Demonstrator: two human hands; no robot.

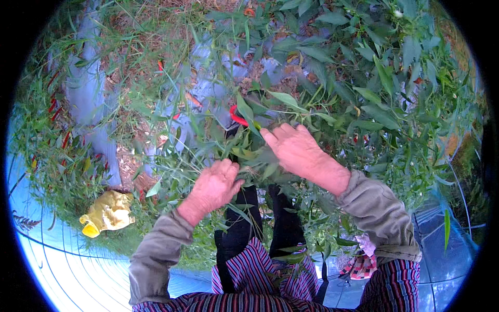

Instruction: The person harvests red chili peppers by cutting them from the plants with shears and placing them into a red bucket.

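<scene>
My right hand (298,150) pinches the green stem end of a curved red chili pepper (237,116), which points up and to the left among pepper leaves (286,99). Lower and to the left, my left hand (213,187) is curled among thin stems at the plants; whether its fingers grip a stem cannot be told. Blurred foliage (265,158) lies between the two hands. Another red pepper (193,100) shows further up, over the pale ground sheeting.
Dense pepper plants (390,101) spread on the right. At left are pale plastic sheeting (87,101), several red peppers (56,114) and a crumpled yellow bag (111,210). A checkered cloth item (360,267) lies by my right sleeve. Thin wires (460,187) run at the right edge.
</scene>
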